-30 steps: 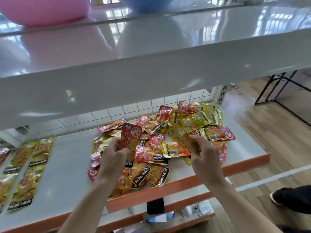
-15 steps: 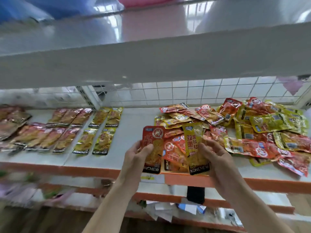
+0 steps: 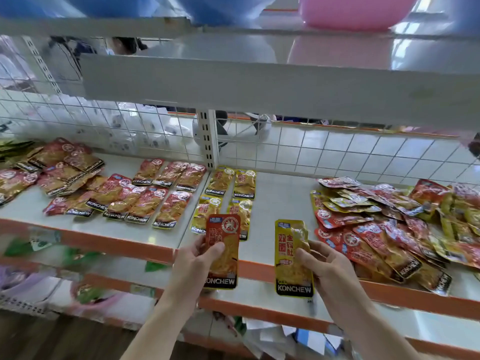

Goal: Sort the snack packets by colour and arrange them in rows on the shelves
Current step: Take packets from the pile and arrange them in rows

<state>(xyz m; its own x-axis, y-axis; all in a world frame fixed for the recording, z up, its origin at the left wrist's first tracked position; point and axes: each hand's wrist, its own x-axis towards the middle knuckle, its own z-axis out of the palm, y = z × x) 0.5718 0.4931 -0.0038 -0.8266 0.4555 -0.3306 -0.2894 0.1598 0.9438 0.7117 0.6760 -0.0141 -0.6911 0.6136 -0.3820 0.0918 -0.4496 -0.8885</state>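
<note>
Two packets are up in our hands, nearest to us, in front of the orange edge [image 3: 124,246] of the shelf [image 3: 275,203]. Our left hand [image 3: 193,266] pinches the red packet [image 3: 223,253], thumb across its front and fingers behind it. Our right hand [image 3: 327,268] pinches the yellow packet [image 3: 291,258] by its right side, thumb on the front and fingers curled behind. Both packets stand upright with the black KONCHEW band at the bottom, side by side with a gap between them. Below them we see a lower shelf [image 3: 254,292], also edged in orange. Just beyond the red packet, four yellow packets [image 3: 244,184] lie flat on the shelf in two short rows, and the near two are partly hidden behind it. Left of these, the red packets [image 3: 155,201] lie in rows that grow looser and start to overlap toward the far left. On the right of the shelf sits a mixed pile [image 3: 384,229] of red and yellow packets, heaped over one another and reaching the near edge. Between this pile and the yellow rows the shelf is bare white. Behind it all runs a white wire grid [image 3: 337,154] with a slotted post [image 3: 207,141] in it. Above, the upper shelf [image 3: 259,84] crosses our view, carrying a blue basin [image 3: 207,9] and a pink basin [image 3: 355,11].
</note>
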